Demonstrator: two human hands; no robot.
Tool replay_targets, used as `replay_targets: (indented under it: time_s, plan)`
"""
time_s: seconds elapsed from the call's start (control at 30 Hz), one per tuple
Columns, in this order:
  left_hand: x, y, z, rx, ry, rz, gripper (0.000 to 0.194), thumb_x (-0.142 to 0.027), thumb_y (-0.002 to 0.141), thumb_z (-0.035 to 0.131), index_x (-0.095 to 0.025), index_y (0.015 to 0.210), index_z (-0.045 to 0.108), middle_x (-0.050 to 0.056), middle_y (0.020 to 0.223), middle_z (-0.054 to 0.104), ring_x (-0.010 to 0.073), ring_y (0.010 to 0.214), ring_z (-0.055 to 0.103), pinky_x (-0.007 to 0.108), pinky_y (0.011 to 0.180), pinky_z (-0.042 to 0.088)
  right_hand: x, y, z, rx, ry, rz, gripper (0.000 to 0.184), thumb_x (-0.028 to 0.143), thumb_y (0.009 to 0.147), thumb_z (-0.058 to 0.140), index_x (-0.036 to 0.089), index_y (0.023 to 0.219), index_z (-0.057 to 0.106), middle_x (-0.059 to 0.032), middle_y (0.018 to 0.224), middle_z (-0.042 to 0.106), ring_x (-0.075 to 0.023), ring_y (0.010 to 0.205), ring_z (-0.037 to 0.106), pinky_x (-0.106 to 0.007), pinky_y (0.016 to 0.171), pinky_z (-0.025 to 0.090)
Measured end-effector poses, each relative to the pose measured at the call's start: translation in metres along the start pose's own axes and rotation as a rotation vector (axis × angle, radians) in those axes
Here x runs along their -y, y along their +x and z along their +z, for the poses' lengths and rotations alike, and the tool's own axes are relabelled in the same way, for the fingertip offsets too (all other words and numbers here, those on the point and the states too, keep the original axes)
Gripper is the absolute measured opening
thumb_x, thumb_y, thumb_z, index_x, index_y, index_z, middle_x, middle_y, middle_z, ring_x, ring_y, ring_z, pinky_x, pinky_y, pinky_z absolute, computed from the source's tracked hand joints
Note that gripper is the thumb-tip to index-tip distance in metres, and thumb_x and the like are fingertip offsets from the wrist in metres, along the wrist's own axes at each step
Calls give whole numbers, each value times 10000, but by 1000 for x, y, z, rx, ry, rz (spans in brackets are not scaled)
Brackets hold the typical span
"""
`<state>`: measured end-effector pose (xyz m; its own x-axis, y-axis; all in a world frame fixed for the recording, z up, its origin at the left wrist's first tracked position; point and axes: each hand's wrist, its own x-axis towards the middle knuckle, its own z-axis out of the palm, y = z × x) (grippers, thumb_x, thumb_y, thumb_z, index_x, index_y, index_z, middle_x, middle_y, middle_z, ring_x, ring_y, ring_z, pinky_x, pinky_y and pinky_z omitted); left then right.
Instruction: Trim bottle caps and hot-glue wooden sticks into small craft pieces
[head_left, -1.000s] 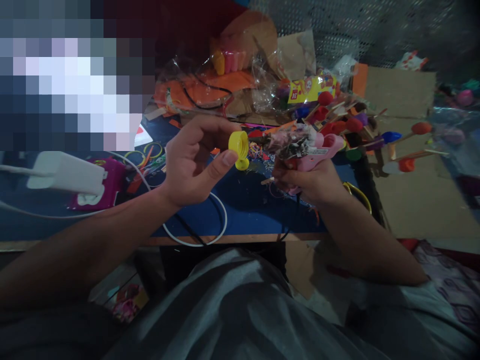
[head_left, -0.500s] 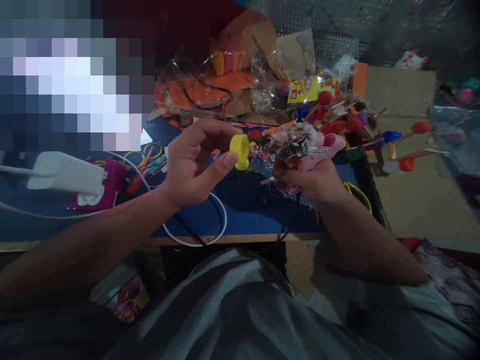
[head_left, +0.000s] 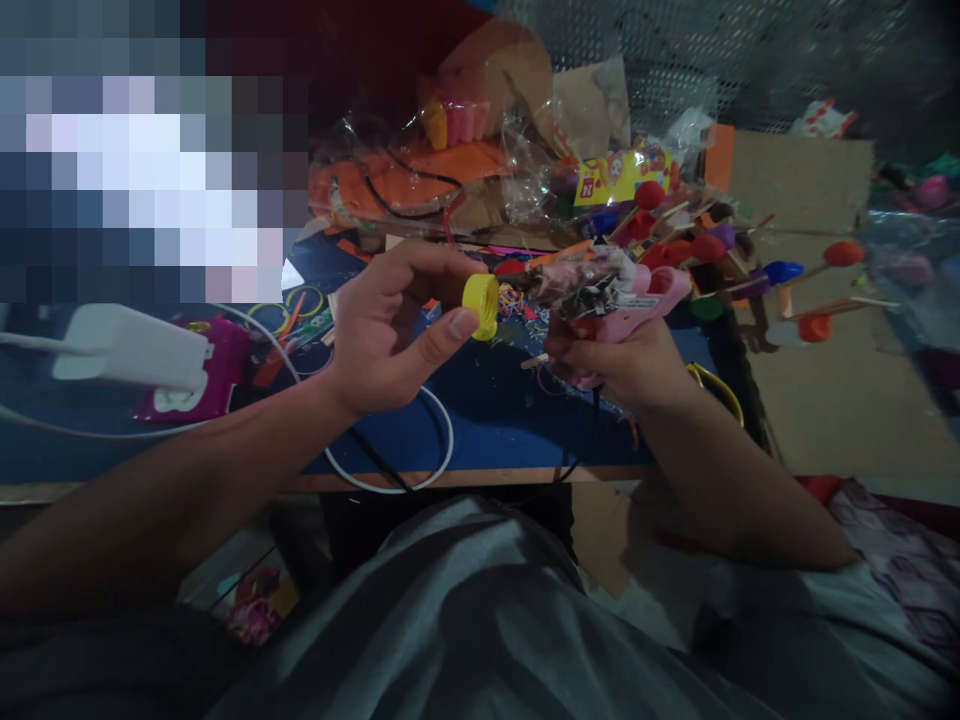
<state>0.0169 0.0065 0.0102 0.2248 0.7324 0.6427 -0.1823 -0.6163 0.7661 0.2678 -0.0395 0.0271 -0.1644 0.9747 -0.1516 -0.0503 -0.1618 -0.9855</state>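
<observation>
My left hand (head_left: 390, 335) pinches a yellow bottle cap (head_left: 481, 306) between thumb and fingers, held up over a blue table top (head_left: 495, 410). My right hand (head_left: 622, 365) is wrapped round the handle of a pink glue gun (head_left: 637, 300). The gun's nozzle points left, close to the cap's open side. Crumpled clear wrap and dark bits cling to the gun's front.
A white charger block (head_left: 131, 345) and white cable (head_left: 435, 440) lie at the left. Coloured caps on wooden sticks (head_left: 697, 240) lie at the right beside cardboard (head_left: 810, 330). Plastic bags with orange sheets (head_left: 420, 170) sit at the back.
The yellow cap has turned in my left fingers and shifted slightly right, toward the glue gun's nozzle. My right hand has stayed put.
</observation>
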Motion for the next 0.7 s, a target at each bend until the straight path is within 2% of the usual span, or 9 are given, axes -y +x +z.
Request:
replay_targets:
  time_s: [0.3, 0.57, 0.7]
  plan:
    - [-1, -1, -1, 29, 27, 12, 326, -542, 983, 850, -264, 1149, 810, 38, 914, 804, 158, 761, 766, 307, 678, 656, 2, -1, 2, -35, 8, 6, 479, 357, 610, 1094, 228, 730, 649, 52, 633, 574, -75, 455, 432, -282, 422, 350]
    - [1, 0, -1, 67, 11, 94, 258, -437, 1018, 822, -256, 1202, 816, 47, 942, 806, 141, 762, 747, 283, 685, 642, 1, -2, 1, -31, 8, -10, 503, 350, 619, 1088, 244, 721, 607, 50, 619, 575, -89, 446, 441, -292, 413, 350]
    - [1, 1, 0, 46, 3, 51, 282, -482, 988, 856, -264, 1163, 821, 35, 932, 806, 143, 733, 740, 295, 670, 638, 0, -2, -1, -15, -30, -35, 528, 397, 652, 1060, 246, 745, 563, 52, 658, 605, -87, 460, 454, -292, 428, 381]
